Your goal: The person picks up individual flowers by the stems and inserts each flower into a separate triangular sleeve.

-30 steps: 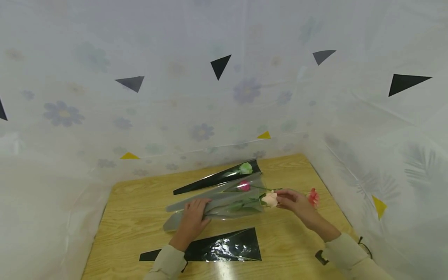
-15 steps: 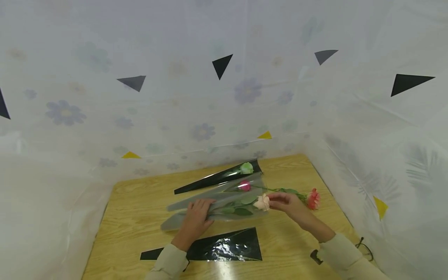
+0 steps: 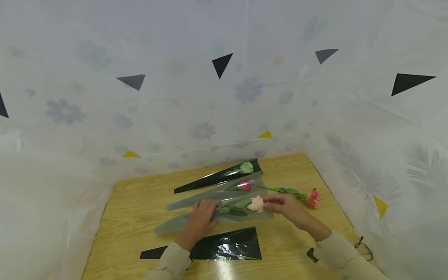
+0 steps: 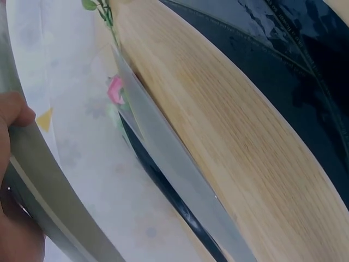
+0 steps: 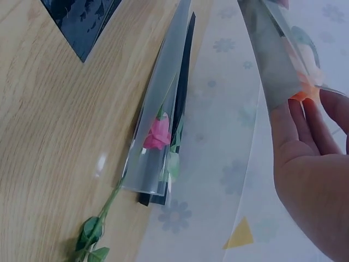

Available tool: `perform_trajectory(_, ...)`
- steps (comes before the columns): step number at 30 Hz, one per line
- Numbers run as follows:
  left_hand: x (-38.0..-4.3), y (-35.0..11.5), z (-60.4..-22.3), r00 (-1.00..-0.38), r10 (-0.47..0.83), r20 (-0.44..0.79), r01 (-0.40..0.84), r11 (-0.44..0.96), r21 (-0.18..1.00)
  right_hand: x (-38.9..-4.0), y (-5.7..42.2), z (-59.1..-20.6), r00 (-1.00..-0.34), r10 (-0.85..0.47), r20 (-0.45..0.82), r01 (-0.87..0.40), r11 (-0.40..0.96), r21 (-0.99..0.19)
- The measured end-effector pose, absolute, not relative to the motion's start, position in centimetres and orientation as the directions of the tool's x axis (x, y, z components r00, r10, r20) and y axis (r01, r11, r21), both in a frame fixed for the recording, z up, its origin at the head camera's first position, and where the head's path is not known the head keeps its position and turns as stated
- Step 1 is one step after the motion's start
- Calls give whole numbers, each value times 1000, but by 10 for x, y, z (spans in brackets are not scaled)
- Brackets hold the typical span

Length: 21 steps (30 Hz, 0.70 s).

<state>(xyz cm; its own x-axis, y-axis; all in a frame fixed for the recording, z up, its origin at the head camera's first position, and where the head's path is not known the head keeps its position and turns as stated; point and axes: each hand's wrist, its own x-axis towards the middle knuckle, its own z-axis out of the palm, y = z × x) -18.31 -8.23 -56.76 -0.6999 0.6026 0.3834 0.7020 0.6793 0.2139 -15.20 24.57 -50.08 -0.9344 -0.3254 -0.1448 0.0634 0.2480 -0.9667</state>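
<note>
Pinching lightly at the petals of the pale rose [image 3: 256, 204], the thumb and fingertips of the right hand [image 3: 293, 210] were tucked in at the wide mouth of a clear wrapper [image 3: 175, 224]; how firmly the bloom was gripped could not be told. That rose was seen lying inside the wrapper, its head just within the mouth and its leaves [image 3: 241, 203] pointed toward the left hand [image 3: 200, 218]. By the left thumb and fingers, the wrapper was held across its middle, the narrow end being left to stick out past the hand. The step in hand was judged to be the seating of the flower, with the stem apparently well down the wrapper; next, the bloom seemed to need releasing and the right fingers drawing out without the petals being dragged. The right hand was brought in from the side, its wrist low, and the left was laid over from the near side. Just beyond, a second clear wrapper [image 3: 189, 201] was occupied by a pink rose [image 3: 245, 185], and behind it a black-backed wrapper [image 3: 206, 183] by a green rose [image 3: 246, 167]. Past the right hand, a coral flower [image 3: 313, 198] was left unwrapped on the table [image 3: 129, 210]; nearest the person, a black wrapper [image 3: 227, 245] was laid flat.
</note>
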Motion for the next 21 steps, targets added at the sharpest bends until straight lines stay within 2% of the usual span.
perform_trajectory(9,-180,-81,-568,-698,618,361,707,673,216,-157,246,-509,-882,-443,-161,70,215,-974)
perform_trajectory(15,-180,-81,-570,-675,635,376,730,648,216,-156,243,-512,-837,-507,-208,75,271,-960)
perform_trajectory(21,-180,-79,-571,-674,654,342,735,641,221,-156,241,-515,-788,-578,-213,45,291,-956)
